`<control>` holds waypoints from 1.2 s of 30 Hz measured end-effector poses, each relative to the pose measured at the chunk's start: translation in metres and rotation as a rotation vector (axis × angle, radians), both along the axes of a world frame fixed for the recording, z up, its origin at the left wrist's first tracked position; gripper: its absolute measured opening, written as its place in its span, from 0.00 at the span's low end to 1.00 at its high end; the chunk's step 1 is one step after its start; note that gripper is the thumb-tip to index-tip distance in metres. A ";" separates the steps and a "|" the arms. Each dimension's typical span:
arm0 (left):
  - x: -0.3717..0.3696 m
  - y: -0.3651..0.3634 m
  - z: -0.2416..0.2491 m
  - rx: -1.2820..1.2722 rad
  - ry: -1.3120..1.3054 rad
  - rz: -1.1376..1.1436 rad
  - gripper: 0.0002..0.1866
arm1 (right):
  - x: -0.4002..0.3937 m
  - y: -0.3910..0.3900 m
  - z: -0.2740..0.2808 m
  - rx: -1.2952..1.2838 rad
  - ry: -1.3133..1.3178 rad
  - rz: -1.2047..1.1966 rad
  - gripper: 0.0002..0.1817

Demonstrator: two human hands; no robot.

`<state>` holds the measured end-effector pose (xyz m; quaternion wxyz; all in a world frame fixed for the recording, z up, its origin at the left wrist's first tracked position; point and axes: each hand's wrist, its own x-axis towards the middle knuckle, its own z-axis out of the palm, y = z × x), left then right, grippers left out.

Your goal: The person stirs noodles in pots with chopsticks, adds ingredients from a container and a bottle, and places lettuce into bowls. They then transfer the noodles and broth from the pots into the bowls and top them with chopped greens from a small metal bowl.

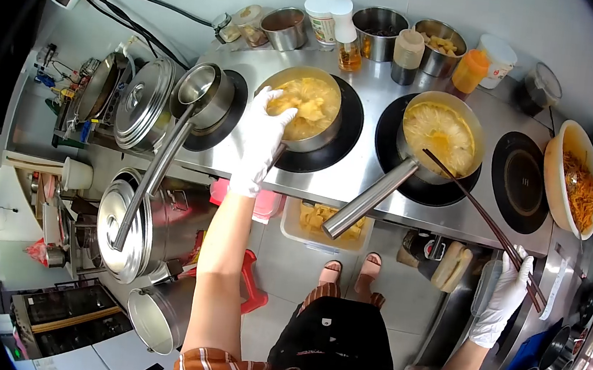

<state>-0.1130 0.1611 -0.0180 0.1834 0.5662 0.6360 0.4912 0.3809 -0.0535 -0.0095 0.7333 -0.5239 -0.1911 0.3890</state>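
Observation:
My gloved left hand (264,135) is over the left rim of a steaming pot (306,143), thumb and fingers apart. Close to its fingertips, pale yellow chunks (307,108) sit in the bubbling yellowish broth; I see nothing gripped. The pot's handle is partly hidden behind my wrist. My gloved right hand (506,297) is closed around long dark chopsticks (485,214) beside the counter's front edge. Their tips reach over a second pot (478,157) at the right, which holds thin pale noodles (437,138) in yellow broth. That pot's thick metal handle (371,198) points toward me.
A saucepan with a ladle (198,88) rests on the left burner. Sauce bottles (407,56) and metal tubs (380,20) line the back. At right are a bare burner (521,181) and a bowl of orange shreds (556,165). Below sits a bin of yellow pieces (366,239).

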 end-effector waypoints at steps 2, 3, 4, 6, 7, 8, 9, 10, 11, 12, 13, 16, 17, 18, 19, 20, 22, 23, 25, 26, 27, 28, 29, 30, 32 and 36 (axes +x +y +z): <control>-0.010 -0.002 -0.002 -0.033 -0.020 0.035 0.22 | 0.002 0.000 -0.001 0.004 -0.001 0.004 0.18; -0.004 -0.015 0.009 0.088 0.089 0.102 0.21 | 0.004 0.000 -0.002 0.006 -0.003 0.008 0.18; 0.013 -0.041 0.035 0.140 0.185 0.155 0.19 | 0.006 0.001 -0.003 0.000 0.002 0.004 0.18; 0.031 -0.094 0.041 0.145 0.045 0.248 0.12 | 0.009 -0.001 -0.009 0.028 0.034 0.054 0.19; 0.031 -0.122 0.023 0.208 0.173 0.239 0.08 | 0.013 -0.001 -0.018 0.021 -0.012 -0.026 0.19; 0.031 -0.148 -0.003 0.267 0.315 0.224 0.03 | 0.013 -0.001 -0.019 0.021 -0.023 -0.029 0.20; 0.036 -0.172 -0.025 0.254 0.274 0.005 0.03 | 0.014 -0.002 -0.021 0.036 -0.053 0.001 0.20; 0.049 -0.185 -0.039 0.142 0.445 -0.191 0.04 | 0.016 -0.004 -0.022 0.046 -0.086 0.030 0.21; 0.043 -0.207 -0.096 -0.063 0.487 -0.292 0.04 | 0.014 -0.005 -0.021 0.040 -0.103 -0.006 0.22; 0.052 -0.212 -0.135 -0.125 0.517 -0.439 0.08 | 0.011 -0.004 -0.019 0.039 -0.120 -0.035 0.22; 0.048 -0.220 -0.192 -0.336 0.209 -0.545 0.12 | 0.006 -0.003 -0.016 0.018 -0.171 -0.052 0.24; 0.044 -0.198 -0.302 -0.880 1.004 -0.902 0.16 | -0.002 -0.005 -0.017 0.054 -0.255 -0.073 0.22; 0.031 -0.198 -0.365 -0.751 0.996 -0.938 0.18 | -0.001 -0.007 -0.019 0.077 -0.244 -0.068 0.21; 0.039 -0.183 -0.374 -0.621 0.984 -0.970 0.20 | -0.001 -0.010 -0.020 0.083 -0.257 -0.056 0.21; 0.048 -0.167 -0.382 -0.404 1.436 -1.193 0.24 | 0.001 -0.011 -0.022 0.125 -0.258 -0.029 0.21; 0.046 -0.154 -0.411 -0.396 1.434 -1.206 0.24 | 0.003 -0.012 -0.026 0.166 -0.258 -0.003 0.21; 0.036 -0.136 -0.477 -0.004 1.341 -1.528 0.26 | 0.006 -0.018 -0.031 0.202 -0.260 -0.003 0.20; 0.051 -0.128 -0.486 0.092 1.345 -1.661 0.24 | 0.009 -0.021 -0.034 0.197 -0.278 -0.046 0.20; 0.069 -0.127 -0.506 0.104 1.359 -1.731 0.24 | 0.014 -0.030 -0.040 0.201 -0.296 -0.085 0.20; 0.074 -0.131 -0.512 0.061 1.365 -1.714 0.24 | 0.015 -0.034 -0.042 0.194 -0.301 -0.088 0.20; 0.077 -0.135 -0.520 0.026 1.355 -1.699 0.25 | 0.017 -0.036 -0.043 0.208 -0.303 -0.087 0.20; 0.078 -0.140 -0.525 -0.024 1.346 -1.675 0.25 | 0.017 -0.037 -0.043 0.224 -0.303 -0.086 0.20; 0.079 -0.145 -0.529 -0.083 1.332 -1.642 0.25 | 0.015 -0.037 -0.042 0.241 -0.244 -0.109 0.20; 0.078 -0.148 -0.535 -0.140 1.307 -1.603 0.25 | 0.016 -0.037 -0.041 0.239 -0.248 -0.114 0.20; 0.075 -0.160 -0.550 -0.254 1.264 -1.537 0.26 | 0.015 -0.038 -0.040 0.261 -0.234 -0.039 0.21; 0.050 -0.182 -0.618 -0.402 1.154 -1.394 0.27 | 0.013 -0.035 -0.038 0.315 -0.199 0.009 0.20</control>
